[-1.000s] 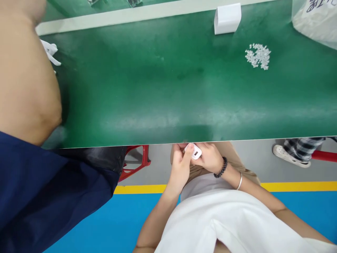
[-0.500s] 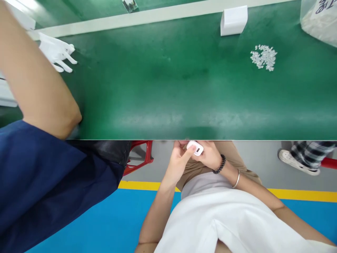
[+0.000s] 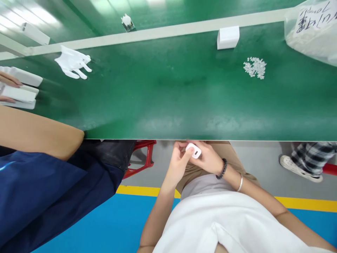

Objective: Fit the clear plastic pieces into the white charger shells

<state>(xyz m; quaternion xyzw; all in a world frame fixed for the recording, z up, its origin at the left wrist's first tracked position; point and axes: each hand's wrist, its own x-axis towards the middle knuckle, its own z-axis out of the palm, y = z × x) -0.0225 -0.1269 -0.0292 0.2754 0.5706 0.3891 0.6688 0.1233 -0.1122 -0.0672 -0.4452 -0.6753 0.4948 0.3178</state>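
Observation:
Just below the table's front edge, over my lap, both hands hold a small white charger housing [image 3: 196, 152] with rounded corners and a dark rectangular slot in its end. My left hand [image 3: 180, 156] is closed on its left side, the thumb pressed on the slotted end. Around the right side wraps my right hand [image 3: 209, 159], its fingers partly hidden behind the piece. Nearest on the green table [image 3: 163, 102] beyond are a white square sleeve [image 3: 228, 38] and a pile of small clear pieces [image 3: 255, 67].
At left a co-worker's forearm [image 3: 39, 131] rests on the table, fingers on white cases [image 3: 19, 92]. A white glove [image 3: 73, 62] lies nearby. At the back stand a small white-topped part [image 3: 127, 22] and, right, a labelled plastic bag [image 3: 313, 33]. A red stool [image 3: 143, 158] is below.
My view has shifted slightly, showing more of the table's back. The co-worker's forearm has swung down, uncovering the glove and white cases. My hands keep holding the charger housing, barely moved.

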